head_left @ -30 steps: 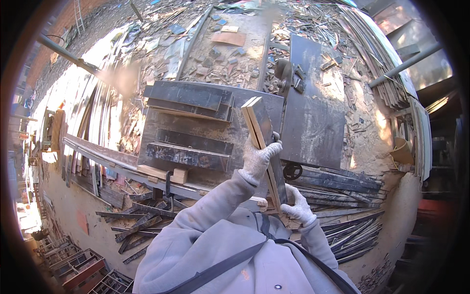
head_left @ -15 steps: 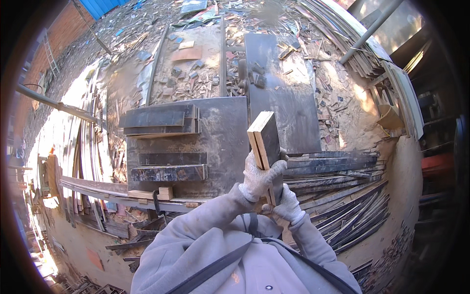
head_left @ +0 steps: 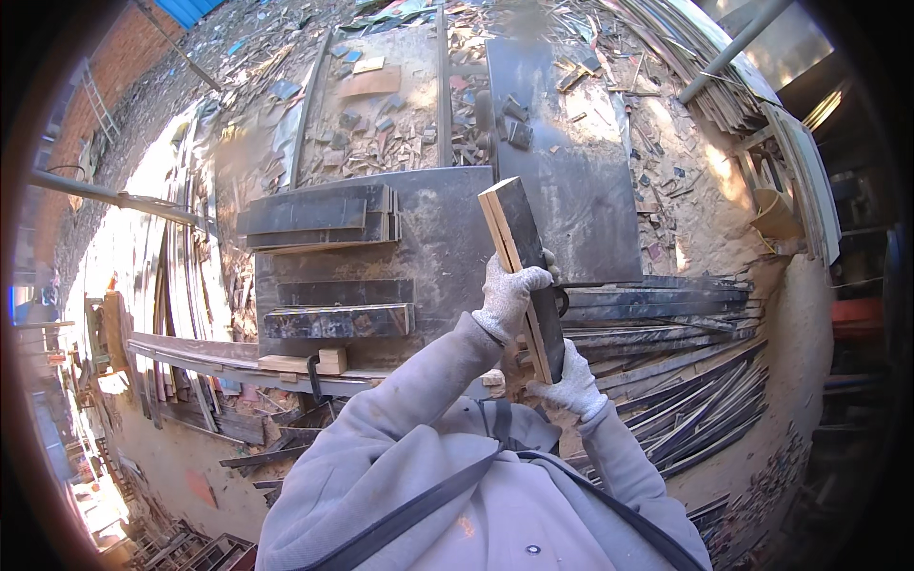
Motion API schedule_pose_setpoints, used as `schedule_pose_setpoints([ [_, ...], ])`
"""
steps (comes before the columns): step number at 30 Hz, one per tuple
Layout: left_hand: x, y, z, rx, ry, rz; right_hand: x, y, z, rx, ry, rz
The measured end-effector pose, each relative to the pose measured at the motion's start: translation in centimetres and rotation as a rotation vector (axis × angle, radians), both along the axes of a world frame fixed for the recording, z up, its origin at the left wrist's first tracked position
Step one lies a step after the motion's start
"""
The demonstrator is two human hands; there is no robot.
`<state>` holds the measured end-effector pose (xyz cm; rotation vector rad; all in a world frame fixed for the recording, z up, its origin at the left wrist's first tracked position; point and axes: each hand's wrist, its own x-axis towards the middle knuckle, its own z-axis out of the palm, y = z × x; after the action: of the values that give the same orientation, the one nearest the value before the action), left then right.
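Two short dark-faced plywood boards [head_left: 531, 276], laid face to face with pale edges showing, are held upright and tilted before my chest. My gloved left hand [head_left: 512, 295] is closed around their middle, its thumb across the pale edges. Lower down, my gloved right hand [head_left: 571, 385] grips the bottom end, with the thumb at the near corner. Left of the held boards, a stack of dark plywood strips [head_left: 319, 217] lies on a large dark panel [head_left: 443, 238]. Nearer me on that panel rest a dark strip [head_left: 345, 292] and a scuffed, thicker piece [head_left: 338, 322].
Along the panel's near edge runs a wooden rail [head_left: 195, 354] with small pale blocks [head_left: 331, 361] and a black clamp-like piece [head_left: 315, 378]. Long dark strips [head_left: 657, 309] are piled at right. Offcuts [head_left: 381, 124] litter the ground beyond. A metal pole [head_left: 114, 198] stands left.
The boards have come more fully into view, leaning more to the left at the top. My right hand has shifted slightly down and right along them. The whole view has tilted a little.
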<state>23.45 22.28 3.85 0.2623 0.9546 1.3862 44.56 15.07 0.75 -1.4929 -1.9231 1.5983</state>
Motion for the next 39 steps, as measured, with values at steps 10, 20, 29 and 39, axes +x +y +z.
schedule_pose_setpoints([
  [10, 0.6, 3.2, -2.7, -0.168, -0.149, 0.025, 1.3, 1.5, -2.0, 0.007, -0.085, -0.022],
  [20, 0.7, 4.5, -3.5, -0.226, -0.084, -0.002, 2.3, 3.2, -2.5, -0.132, -0.104, 0.040],
  [29, 0.4, 6.6, -8.1, -0.296, -0.253, -0.124, 1.0, 3.6, -3.7, -0.095, -0.334, -0.055],
  [39, 0.3, 12.3, -22.1, -0.565, 0.570, -0.289, -3.2, 11.4, -4.7, -0.123, -0.811, -0.012],
])
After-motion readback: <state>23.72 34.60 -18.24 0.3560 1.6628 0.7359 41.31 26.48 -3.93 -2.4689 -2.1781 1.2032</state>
